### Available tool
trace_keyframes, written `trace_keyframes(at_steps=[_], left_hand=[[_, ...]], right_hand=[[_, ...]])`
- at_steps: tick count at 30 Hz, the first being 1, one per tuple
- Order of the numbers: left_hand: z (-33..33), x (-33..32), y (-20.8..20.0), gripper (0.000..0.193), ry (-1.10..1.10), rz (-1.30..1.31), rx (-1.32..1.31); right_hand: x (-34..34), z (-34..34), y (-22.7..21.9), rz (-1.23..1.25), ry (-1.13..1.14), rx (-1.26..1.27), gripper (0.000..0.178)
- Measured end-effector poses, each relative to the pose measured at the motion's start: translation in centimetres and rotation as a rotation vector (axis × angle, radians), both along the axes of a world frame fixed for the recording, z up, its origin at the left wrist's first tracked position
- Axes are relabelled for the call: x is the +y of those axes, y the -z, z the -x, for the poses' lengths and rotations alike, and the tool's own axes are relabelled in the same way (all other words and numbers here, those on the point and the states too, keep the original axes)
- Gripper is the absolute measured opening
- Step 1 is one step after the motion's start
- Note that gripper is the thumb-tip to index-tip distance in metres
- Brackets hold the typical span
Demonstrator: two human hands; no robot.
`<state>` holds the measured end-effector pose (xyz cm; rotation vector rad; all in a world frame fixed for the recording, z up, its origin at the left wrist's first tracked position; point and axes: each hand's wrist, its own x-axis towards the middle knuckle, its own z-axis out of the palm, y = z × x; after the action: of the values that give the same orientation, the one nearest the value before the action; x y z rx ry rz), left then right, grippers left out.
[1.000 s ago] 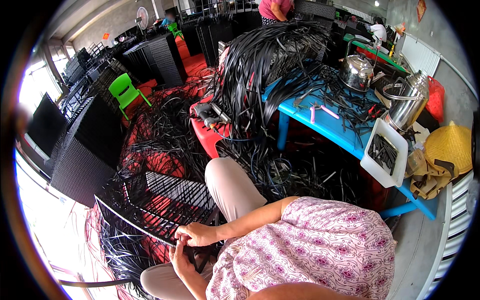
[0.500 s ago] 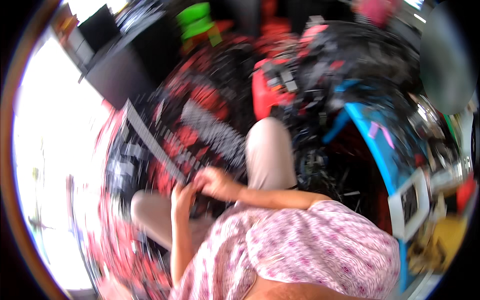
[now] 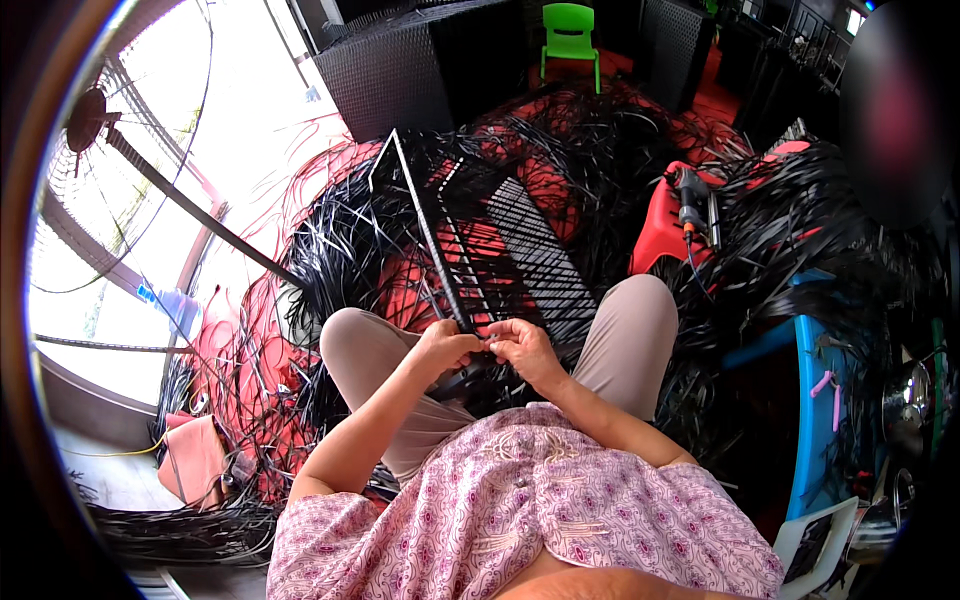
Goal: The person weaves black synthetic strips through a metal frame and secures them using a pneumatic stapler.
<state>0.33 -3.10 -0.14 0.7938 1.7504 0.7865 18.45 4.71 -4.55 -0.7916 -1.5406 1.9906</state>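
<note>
The view has swung left, putting the black strip-woven frame mid-picture, its near end between the knees, where work seems centred. There, left hand and right hand nearly meet, fingers narrowed; whether gripping, I cannot tell.

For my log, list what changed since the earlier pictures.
The view swung left: the green chair and red stool sit further right in it; a fan appears at left. The left hand and right hand stay together at the near end of the black frame.
</note>
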Motion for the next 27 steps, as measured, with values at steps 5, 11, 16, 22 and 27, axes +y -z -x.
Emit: trace_keyframes(at_steps=[5, 11, 16, 22, 27], left_hand=[[0.1, 0.7, -0.8, 0.026, 0.052, 0.039, 0.102], [-1.4, 0.1, -1.7, 0.039, -0.044, -0.042, 0.246], [-1.1, -0.2, 2.3, 0.048, -0.067, -0.15, 0.325], [-1.9, -0.1, 2.1, 0.044, -0.083, -0.254, 0.238], [-2.1, -0.1, 1.7, 0.027, -0.123, -0.364, -0.117]], right_hand=[[0.1, 0.3, 0.6, 0.003, 0.009, 0.003, 0.025], [-0.4, -0.1, 1.0, 0.021, 0.045, 0.012, 0.026], [-0.7, -0.3, 2.1, 0.037, 0.058, 0.067, 0.027], [-0.5, -0.7, 2.2, 0.002, 0.063, 0.057, 0.027], [-0.5, -0.3, 0.5, -0.139, 0.109, -0.028, 0.026]])
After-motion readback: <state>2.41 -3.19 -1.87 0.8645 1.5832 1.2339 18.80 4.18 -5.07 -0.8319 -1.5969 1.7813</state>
